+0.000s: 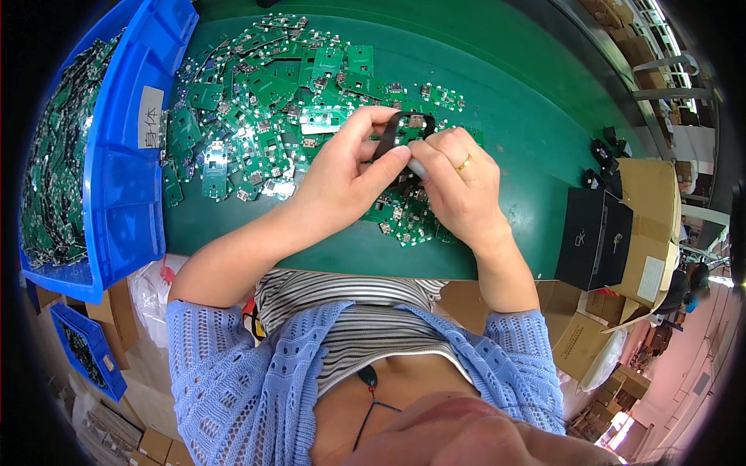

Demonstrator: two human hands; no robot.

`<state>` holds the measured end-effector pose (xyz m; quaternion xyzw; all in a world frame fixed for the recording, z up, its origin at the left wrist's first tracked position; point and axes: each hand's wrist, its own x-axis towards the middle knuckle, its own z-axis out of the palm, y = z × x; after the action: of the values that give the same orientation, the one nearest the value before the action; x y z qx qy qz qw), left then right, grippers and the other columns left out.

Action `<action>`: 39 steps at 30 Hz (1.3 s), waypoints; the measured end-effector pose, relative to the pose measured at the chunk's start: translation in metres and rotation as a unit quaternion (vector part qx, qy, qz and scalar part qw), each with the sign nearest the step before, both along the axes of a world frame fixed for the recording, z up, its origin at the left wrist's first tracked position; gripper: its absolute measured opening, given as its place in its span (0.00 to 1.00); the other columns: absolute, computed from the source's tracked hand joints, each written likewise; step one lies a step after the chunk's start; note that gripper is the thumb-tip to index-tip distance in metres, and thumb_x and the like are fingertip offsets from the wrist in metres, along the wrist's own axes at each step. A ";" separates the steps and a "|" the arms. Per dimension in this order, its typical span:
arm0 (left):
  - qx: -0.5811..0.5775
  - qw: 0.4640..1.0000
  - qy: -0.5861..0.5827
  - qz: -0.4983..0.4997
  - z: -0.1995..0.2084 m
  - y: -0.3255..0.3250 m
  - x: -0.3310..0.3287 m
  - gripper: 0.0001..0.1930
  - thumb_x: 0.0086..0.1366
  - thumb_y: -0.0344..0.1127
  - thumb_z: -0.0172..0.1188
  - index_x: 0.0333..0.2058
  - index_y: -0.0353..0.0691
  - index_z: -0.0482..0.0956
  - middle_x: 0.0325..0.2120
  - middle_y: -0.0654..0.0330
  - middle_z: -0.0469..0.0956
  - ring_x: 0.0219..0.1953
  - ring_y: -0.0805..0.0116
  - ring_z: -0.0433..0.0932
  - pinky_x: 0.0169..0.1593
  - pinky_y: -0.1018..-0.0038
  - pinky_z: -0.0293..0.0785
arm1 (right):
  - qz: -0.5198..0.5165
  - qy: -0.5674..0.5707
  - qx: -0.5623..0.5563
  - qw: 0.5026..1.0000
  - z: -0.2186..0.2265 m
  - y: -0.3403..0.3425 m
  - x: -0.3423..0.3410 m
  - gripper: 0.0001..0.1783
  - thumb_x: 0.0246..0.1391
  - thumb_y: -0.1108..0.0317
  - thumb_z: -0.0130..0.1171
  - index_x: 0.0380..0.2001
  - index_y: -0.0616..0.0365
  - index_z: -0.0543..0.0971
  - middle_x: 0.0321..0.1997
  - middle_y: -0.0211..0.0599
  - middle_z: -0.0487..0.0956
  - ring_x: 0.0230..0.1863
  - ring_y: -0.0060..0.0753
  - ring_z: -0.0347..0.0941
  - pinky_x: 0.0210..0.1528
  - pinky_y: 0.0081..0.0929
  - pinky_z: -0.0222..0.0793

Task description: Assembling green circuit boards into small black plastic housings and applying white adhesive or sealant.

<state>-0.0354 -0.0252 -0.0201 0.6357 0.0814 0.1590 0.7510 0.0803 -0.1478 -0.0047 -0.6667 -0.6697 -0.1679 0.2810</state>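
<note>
Both hands meet above the worktable's near half. My left hand [346,171] is closed, its thumb and fingers pinching a black loop-shaped piece [390,133], perhaps a strap or a casing; its exact kind cannot be made out. From the other side my right hand [465,182], with a ring on one finger, is closed too, its fingertips pressed around a small grey-white piece [418,168] against the black one. How the two pieces join is hidden by the fingers. Loose green circuit boards [408,221] lie beneath and around the hands.
A big heap of green circuit boards [264,85] covers the left of the green tabletop [521,217]. At far left stands a blue bin [124,179] full of boards. A black box [594,237], a cardboard carton [653,225] and black parts [606,155] sit at the right edge.
</note>
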 end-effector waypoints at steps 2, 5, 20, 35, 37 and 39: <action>-0.033 0.999 0.004 0.019 -0.003 0.003 0.004 0.14 0.61 0.27 0.50 0.45 0.33 0.62 0.38 0.57 0.70 0.36 0.77 0.73 0.36 0.82 0.70 | 0.000 0.080 0.023 0.996 -0.005 0.001 0.001 0.16 0.33 0.78 0.58 0.32 0.58 0.73 0.27 0.36 0.69 0.28 0.34 0.68 0.27 0.24 0.67; -0.073 0.996 -0.006 0.053 -0.001 0.005 0.007 0.13 0.60 0.26 0.51 0.44 0.33 0.62 0.38 0.57 0.71 0.36 0.77 0.73 0.37 0.82 0.71 | -0.012 0.420 0.015 0.907 -0.004 -0.002 -0.008 0.25 0.40 0.82 0.56 0.45 0.60 0.66 0.37 0.36 0.67 0.33 0.25 0.67 0.27 0.17 0.68; -0.033 0.998 -0.025 0.049 -0.005 -0.001 0.005 0.12 0.59 0.24 0.50 0.42 0.35 0.62 0.33 0.58 0.72 0.35 0.74 0.75 0.35 0.78 0.73 | 0.057 0.702 -0.056 0.707 -0.013 0.003 -0.011 0.18 0.49 0.80 0.51 0.45 0.61 0.62 0.36 0.33 0.67 0.35 0.19 0.66 0.26 0.15 0.71; -0.008 0.998 -0.038 0.059 0.001 -0.003 0.004 0.20 0.57 0.20 0.47 0.50 0.34 0.60 0.39 0.55 0.71 0.36 0.69 0.74 0.34 0.78 0.74 | 0.106 0.731 -0.051 0.672 -0.014 0.002 0.001 0.16 0.56 0.66 0.50 0.46 0.62 0.64 0.42 0.36 0.71 0.41 0.26 0.69 0.35 0.22 0.71; 0.027 0.997 -0.024 0.062 -0.006 -0.006 0.004 0.21 0.56 0.21 0.48 0.50 0.35 0.60 0.39 0.55 0.71 0.35 0.70 0.74 0.33 0.77 0.74 | 0.075 0.677 -0.013 0.732 -0.021 0.005 -0.004 0.16 0.56 0.66 0.50 0.45 0.62 0.64 0.42 0.35 0.71 0.41 0.24 0.69 0.39 0.21 0.69; 0.064 0.995 -0.004 0.070 -0.009 -0.009 0.003 0.22 0.55 0.23 0.51 0.50 0.37 0.60 0.37 0.54 0.71 0.32 0.70 0.74 0.31 0.76 0.72 | 0.055 0.622 0.047 0.780 -0.029 0.011 -0.012 0.16 0.56 0.66 0.51 0.44 0.62 0.63 0.40 0.33 0.71 0.41 0.21 0.68 0.45 0.19 0.65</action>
<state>-0.0324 -0.0338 -0.0295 0.6744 0.1124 0.2192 0.6961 0.0682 -0.1371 -0.0333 -0.5745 -0.3762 0.2671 0.6761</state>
